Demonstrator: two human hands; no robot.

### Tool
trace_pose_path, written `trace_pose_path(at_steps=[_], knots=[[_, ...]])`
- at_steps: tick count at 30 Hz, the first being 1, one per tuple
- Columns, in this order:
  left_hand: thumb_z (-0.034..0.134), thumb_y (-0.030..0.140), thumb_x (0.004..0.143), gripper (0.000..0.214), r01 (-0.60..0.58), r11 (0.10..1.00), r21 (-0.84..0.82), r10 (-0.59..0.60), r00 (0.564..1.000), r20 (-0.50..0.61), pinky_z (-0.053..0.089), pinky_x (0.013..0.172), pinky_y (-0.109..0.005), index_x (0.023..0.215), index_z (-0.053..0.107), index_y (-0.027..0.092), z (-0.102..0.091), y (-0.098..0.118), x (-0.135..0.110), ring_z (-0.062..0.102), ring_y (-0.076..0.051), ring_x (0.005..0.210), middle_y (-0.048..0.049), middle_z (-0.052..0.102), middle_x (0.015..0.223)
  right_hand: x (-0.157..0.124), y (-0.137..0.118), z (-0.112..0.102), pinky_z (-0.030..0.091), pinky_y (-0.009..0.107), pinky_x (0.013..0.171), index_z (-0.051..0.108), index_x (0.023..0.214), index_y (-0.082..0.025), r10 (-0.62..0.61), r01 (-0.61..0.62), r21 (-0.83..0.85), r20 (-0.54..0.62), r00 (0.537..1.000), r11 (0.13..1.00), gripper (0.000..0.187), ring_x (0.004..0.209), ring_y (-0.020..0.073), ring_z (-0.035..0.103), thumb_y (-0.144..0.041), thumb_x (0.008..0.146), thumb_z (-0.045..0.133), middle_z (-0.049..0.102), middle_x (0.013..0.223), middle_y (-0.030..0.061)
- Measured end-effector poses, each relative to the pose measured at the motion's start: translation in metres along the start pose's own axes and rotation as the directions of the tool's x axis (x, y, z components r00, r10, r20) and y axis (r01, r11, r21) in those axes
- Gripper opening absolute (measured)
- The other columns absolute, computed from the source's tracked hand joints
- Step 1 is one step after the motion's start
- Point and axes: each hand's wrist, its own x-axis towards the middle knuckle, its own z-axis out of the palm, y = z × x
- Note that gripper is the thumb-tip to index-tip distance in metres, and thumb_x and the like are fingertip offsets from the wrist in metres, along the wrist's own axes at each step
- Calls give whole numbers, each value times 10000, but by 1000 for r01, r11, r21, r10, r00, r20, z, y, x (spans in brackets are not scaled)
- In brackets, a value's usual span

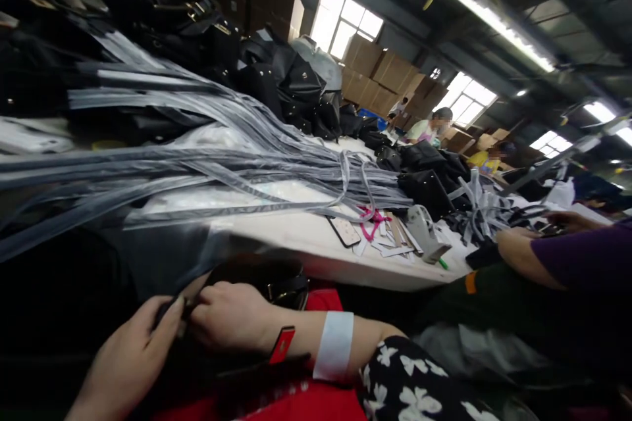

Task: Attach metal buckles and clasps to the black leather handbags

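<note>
Factory bench: at 6 o'clock a worker's left hand and right hand both pinch the rim of a black bag, fingers pressed together, the bag braced on the lap, seemingly for steadiness. Grey straps fan from 9 o'clock across the white table beside a phone. A co-worker's arm rests at 3 o'clock, with windows at 12.

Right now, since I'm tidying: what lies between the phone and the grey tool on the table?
A pink cord and paper strips, seen in the head view.
</note>
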Motion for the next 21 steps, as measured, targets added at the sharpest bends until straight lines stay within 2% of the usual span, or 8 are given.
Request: trace_pose_path(at_steps=[2,7,10,12,14,17,19,21], knots=[[351,501,852,344,74,996,-50,-72,997,32,517,605,-311,841,570,235,-3,10,-2,705,-260,720,-53,732,764,-1,-1,4,537,322,666,700,896,-163,5,-5,8,41,999,1000,353,840,225,610,-421,933,462,642,926,87],[371,530,840,378,88,991,-106,-82,995,56,483,615,-290,878,575,214,-7,20,-7,685,-239,706,-55,710,756,-5,-1,5,550,369,732,717,967,-155,-10,-6,94,167,986,996,397,867,249,625,-498,897,530,647,954,127],[367,527,850,384,123,988,-90,-120,992,44,466,613,-287,900,571,206,-10,17,-9,674,-231,700,-53,700,763,-12,4,-6,516,364,893,717,939,-120,-44,27,262,60,997,965,351,1004,242,619,-440,890,580,638,1120,158],[378,541,846,392,115,988,-101,-112,993,39,465,627,-284,900,574,207,-11,15,-8,671,-230,717,-49,700,778,-20,12,-15,472,333,975,713,919,-129,-25,55,440,-74,997,896,271,1099,220,596,-376,882,607,613,1223,144],[387,556,841,399,99,989,-112,-96,995,36,463,636,-282,897,577,210,-10,13,-7,666,-227,720,-41,698,778,-31,22,-24,471,308,973,702,947,-155,97,26,645,-155,983,764,205,1084,187,612,-323,881,604,646,1181,111],[384,554,848,399,111,987,-118,-109,994,20,454,644,-284,893,578,209,-10,12,-6,655,-222,714,-35,688,766,-50,43,-42,510,308,889,686,994,-164,336,-103,846,-94,937,523,193,961,172,658,-238,888,543,702,1019,75],[379,556,852,404,133,982,-138,-133,991,6,450,647,-285,880,579,206,-10,10,-6,647,-219,711,-34,680,756,-64,55,-58,502,324,899,690,1000,-163,352,-155,861,-30,935,484,243,966,182,653,-136,837,511,702,1014,67],[375,566,852,417,149,975,-162,-152,988,-6,447,646,-284,870,583,204,-10,7,-4,640,-216,706,-32,676,747,-77,65,-75,465,349,968,691,1041,-181,225,-153,827,33,974,541,370,1043,197,626,-53,756,493,686,1091,62]])
